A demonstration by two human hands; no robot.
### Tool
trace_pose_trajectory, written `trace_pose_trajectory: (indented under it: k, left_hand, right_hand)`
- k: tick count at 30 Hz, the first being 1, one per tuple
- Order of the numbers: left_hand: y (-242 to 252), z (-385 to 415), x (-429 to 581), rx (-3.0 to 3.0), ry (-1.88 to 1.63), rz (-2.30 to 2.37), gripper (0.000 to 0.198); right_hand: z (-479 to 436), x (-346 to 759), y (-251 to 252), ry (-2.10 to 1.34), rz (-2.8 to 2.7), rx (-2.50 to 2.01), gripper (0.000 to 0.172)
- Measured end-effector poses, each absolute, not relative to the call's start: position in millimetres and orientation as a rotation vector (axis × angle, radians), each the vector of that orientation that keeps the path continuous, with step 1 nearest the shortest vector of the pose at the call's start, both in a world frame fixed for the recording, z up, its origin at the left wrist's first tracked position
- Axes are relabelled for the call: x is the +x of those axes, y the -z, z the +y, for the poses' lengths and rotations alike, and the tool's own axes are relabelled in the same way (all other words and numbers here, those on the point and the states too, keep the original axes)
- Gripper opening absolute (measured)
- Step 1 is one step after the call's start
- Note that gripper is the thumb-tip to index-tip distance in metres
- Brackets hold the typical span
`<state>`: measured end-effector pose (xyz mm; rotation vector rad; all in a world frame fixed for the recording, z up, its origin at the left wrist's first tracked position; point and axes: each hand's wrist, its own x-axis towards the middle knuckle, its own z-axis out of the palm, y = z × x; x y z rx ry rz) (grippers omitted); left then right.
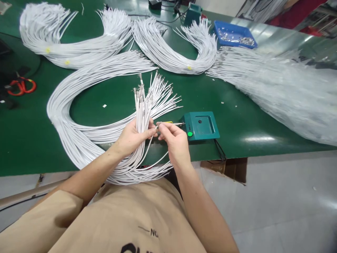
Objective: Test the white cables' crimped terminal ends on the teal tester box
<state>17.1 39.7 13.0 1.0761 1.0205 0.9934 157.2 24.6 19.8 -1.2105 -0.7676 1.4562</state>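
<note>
Head camera looks forward and down, close over the green table (31, 140).

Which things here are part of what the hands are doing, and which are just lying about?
In use: left hand gripping white wire bundle; right hand pinching one wire end; small green box.
Lying about: orange scissors, blue parts tray, other wire bundles.

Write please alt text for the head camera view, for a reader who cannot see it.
A person's left hand grips a bundle of white wires while the right hand pinches one wire end beside a small teal box on a green table. More wire bundles, red scissors and a blue tray lie behind.
</note>
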Motion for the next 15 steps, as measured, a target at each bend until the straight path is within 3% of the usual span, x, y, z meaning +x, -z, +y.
trace_pose_trajectory:
  k: [4,9,15]
  left_hand:
    - [-13.9,41.5,17.1,0.972,-0.932,0.972,0.045]
    - [-11.6,48.4,17.5,0.809,-0.827,0.943,0.043]
    - [-0.6,55.6,22.2,0.862,-0.879,1.026,0.042]
  right_hand:
    - [23.4,155.6,-12.6,-1.044,-1.185,-1.398,0.011]
    - [27.0,166.3,-5.7,-0.180,-1.999,-1.451,0.027]
    - [50.8,198.6,-22.8,0.002,-2.310,-1.527,0.020]
